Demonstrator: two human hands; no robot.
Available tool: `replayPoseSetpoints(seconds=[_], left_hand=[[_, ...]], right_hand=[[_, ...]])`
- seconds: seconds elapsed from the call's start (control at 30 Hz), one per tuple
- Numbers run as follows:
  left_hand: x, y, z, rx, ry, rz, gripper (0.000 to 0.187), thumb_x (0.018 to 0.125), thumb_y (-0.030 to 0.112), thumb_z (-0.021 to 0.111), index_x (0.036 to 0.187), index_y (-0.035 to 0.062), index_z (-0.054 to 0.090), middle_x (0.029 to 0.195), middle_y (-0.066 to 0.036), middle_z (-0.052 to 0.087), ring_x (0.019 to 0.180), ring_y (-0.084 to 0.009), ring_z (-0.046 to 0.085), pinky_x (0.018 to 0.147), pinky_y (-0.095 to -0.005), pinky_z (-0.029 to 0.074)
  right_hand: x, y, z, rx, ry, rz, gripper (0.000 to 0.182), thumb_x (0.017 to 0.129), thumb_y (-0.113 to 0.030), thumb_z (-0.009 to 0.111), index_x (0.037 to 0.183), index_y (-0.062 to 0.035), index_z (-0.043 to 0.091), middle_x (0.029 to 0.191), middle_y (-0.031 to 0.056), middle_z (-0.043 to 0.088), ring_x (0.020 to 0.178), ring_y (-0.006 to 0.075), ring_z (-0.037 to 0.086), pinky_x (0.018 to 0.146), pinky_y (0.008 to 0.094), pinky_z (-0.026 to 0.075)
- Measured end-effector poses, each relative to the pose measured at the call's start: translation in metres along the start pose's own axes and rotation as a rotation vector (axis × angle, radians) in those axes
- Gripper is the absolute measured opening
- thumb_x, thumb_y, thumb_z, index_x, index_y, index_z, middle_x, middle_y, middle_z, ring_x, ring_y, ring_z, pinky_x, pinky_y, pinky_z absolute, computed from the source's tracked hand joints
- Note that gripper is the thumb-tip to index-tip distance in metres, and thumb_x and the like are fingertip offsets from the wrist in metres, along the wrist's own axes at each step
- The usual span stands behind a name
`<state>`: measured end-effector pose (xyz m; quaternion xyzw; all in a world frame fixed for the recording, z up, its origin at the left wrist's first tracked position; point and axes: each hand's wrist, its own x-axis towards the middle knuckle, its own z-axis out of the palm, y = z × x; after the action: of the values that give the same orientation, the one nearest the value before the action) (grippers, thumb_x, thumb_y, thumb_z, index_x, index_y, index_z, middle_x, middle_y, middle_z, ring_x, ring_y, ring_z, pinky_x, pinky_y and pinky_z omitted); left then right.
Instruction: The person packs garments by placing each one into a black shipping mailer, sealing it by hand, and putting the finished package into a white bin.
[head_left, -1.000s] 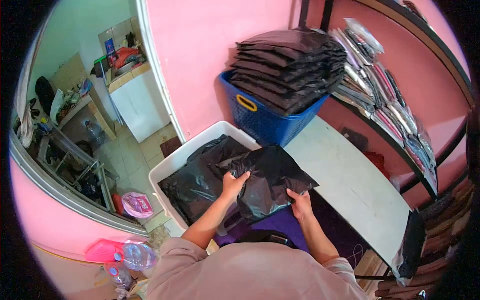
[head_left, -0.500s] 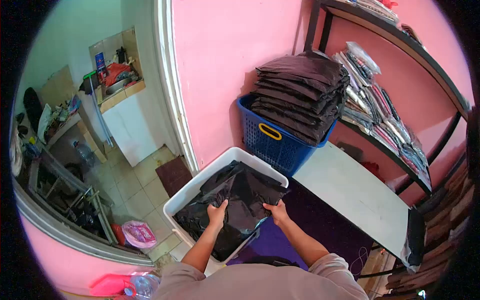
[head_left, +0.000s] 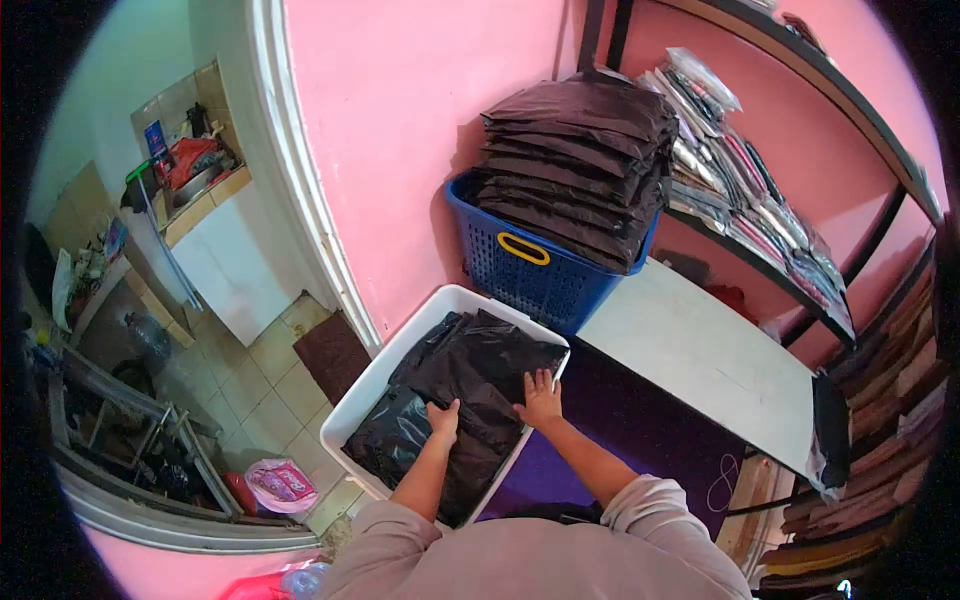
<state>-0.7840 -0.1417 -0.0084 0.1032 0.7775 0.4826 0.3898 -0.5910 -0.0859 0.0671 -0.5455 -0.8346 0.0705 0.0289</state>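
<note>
A white plastic bin holds several flat, glossy black plastic packages. My right hand lies on the right part of the top package with its fingers spread. On the left, my left hand grips the near edge of a black package, thumb on top and most of its fingers hidden in the plastic. Behind the bin, a blue laundry basket with a yellow handle carries a tall stack of black plastic packages.
A white-topped table extends to the right of the basket. Above it, a black-framed shelf holds plastic-wrapped garments. A doorway at left opens onto a tiled floor, and hanging cloth lines the right edge.
The top package has settled flatter into the bin. My right hand has gone from gripping its edge to lying spread on it. The view has shifted slightly.
</note>
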Motion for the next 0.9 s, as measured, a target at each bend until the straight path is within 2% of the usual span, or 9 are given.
replayPoseSetpoints(seconds=[0.03, 0.2, 0.27, 0.37, 0.47, 0.6, 0.7, 0.77, 0.9], left_hand=[[0.0, -0.003, -0.003, -0.075, -0.012, 0.063, 0.07, 0.072, 0.02, 0.07, 0.124, -0.0039, 0.029, 0.124, -0.02, 0.039, 0.111, -0.0349, 0.043, 0.091, -0.0398, 0.037], [-0.008, -0.007, 0.0, -0.076, 0.183, 0.251, 0.081, 0.065, 0.009, 0.074, 0.128, -0.0008, 0.024, 0.122, -0.024, 0.038, 0.111, -0.0377, 0.04, 0.093, -0.0416, 0.035], [-0.024, -0.006, 0.004, 0.146, 0.346, 0.639, 0.085, 0.068, 0.02, 0.072, 0.132, -0.0004, 0.02, 0.13, -0.026, 0.028, 0.121, -0.04, 0.028, 0.099, -0.0443, 0.026], [-0.084, 0.036, 0.004, 0.631, 0.114, 0.935, 0.087, 0.072, 0.042, 0.062, 0.135, 0.0034, 0.016, 0.139, -0.023, 0.014, 0.127, -0.0405, 0.014, 0.101, -0.0541, 0.013], [-0.083, 0.023, 0.013, 1.144, -0.278, 0.864, 0.087, 0.076, 0.059, 0.046, 0.138, 0.0078, 0.011, 0.142, -0.02, 0.003, 0.131, -0.0358, 0.0, 0.095, -0.0643, 0.001], [-0.072, 0.005, 0.024, 1.096, -0.199, 0.887, 0.086, 0.074, 0.062, 0.047, 0.137, 0.0106, 0.019, 0.142, -0.019, 0.01, 0.131, -0.0385, 0.005, 0.093, -0.0674, 0.002], [-0.088, 0.024, 0.026, 1.111, -0.274, 0.734, 0.083, 0.076, 0.058, 0.048, 0.136, 0.0082, 0.021, 0.141, -0.02, 0.011, 0.131, -0.0383, 0.004, 0.093, -0.0674, 0.002], [-0.097, 0.029, 0.038, 0.91, -0.07, 0.55, 0.07, 0.081, 0.048, 0.047, 0.132, 0.0044, 0.027, 0.139, -0.022, 0.016, 0.13, -0.0383, 0.006, 0.096, -0.0642, 0.005], [-0.134, 0.042, 0.08, 0.563, 0.18, 0.97, 0.041, 0.086, 0.027, 0.046, 0.118, 0.0014, 0.042, 0.134, -0.023, 0.027, 0.126, -0.0404, 0.017, 0.101, -0.0518, 0.013]], right_hand=[[-0.003, -0.001, -0.004, -0.19, -0.177, -0.03, 0.077, 0.076, -0.05, 0.052, 0.132, -0.0045, 0.027, 0.136, 0.0174, 0.026, 0.129, 0.0312, 0.018, 0.101, 0.0557, 0.01], [-0.003, 0.006, -0.002, -0.173, -0.349, -0.067, 0.073, 0.081, -0.053, 0.043, 0.133, -0.0053, 0.027, 0.137, 0.0168, 0.025, 0.129, 0.0323, 0.018, 0.101, 0.0565, 0.008], [-0.002, 0.011, -0.003, -0.143, -0.357, -0.063, 0.071, 0.083, -0.053, 0.04, 0.134, -0.0056, 0.026, 0.137, 0.0168, 0.025, 0.129, 0.0329, 0.018, 0.101, 0.0567, 0.007], [-0.016, 0.021, 0.011, -0.049, -0.169, -0.185, 0.068, 0.085, -0.05, 0.038, 0.134, -0.0061, 0.025, 0.137, 0.0183, 0.025, 0.129, 0.0353, 0.015, 0.101, 0.0554, 0.009], [-0.028, 0.039, 0.008, 0.129, -0.044, -0.259, 0.063, 0.086, -0.044, 0.039, 0.135, -0.0063, 0.023, 0.138, 0.0196, 0.021, 0.131, 0.0355, 0.009, 0.104, 0.0507, 0.009], [-0.049, 0.095, 0.002, 0.204, 0.144, -0.367, 0.06, 0.083, -0.034, 0.049, 0.132, -0.0054, 0.028, 0.134, 0.0205, 0.027, 0.128, 0.0371, 0.016, 0.103, 0.0479, 0.018], [-0.076, 0.163, -0.012, 0.27, 0.253, -0.361, 0.057, 0.079, -0.028, 0.056, 0.127, -0.0039, 0.035, 0.129, 0.0211, 0.035, 0.124, 0.0387, 0.025, 0.101, 0.0459, 0.024], [-0.099, 0.217, -0.023, 0.302, 0.33, -0.263, 0.055, 0.076, -0.024, 0.061, 0.122, -0.0025, 0.04, 0.122, 0.0215, 0.041, 0.118, 0.0402, 0.033, 0.099, 0.0456, 0.028], [-0.162, 0.336, -0.038, 0.306, 0.432, 0.037, 0.053, 0.071, -0.016, 0.064, 0.117, -0.0017, 0.043, 0.119, 0.022, 0.042, 0.115, 0.0416, 0.035, 0.098, 0.0467, 0.029]])
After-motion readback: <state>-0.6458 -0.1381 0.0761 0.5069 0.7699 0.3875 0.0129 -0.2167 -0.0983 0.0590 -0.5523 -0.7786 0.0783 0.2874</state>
